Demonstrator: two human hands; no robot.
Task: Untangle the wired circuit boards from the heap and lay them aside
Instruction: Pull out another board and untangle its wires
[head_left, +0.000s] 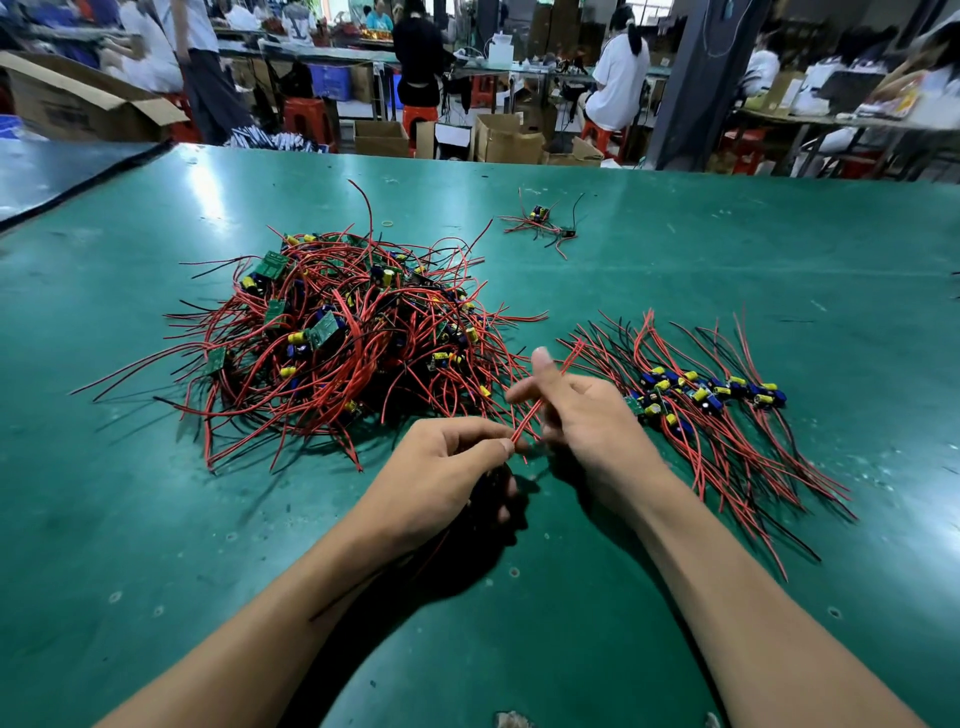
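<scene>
Both hands meet just above the green worktop (727, 270), near its front edge. The left hand (447, 460) pinches a pair of red wires (529, 417) between thumb and forefinger. The right hand (584, 410) has its fingers curled round the same wires higher up, thumb raised. The tangled heap (343, 332) of boards lies just behind and left of them. A tidy row of boards (711, 395) lies beside the right hand, wires fanned out. A small cluster (540, 222) sits farther back, well apart.
</scene>
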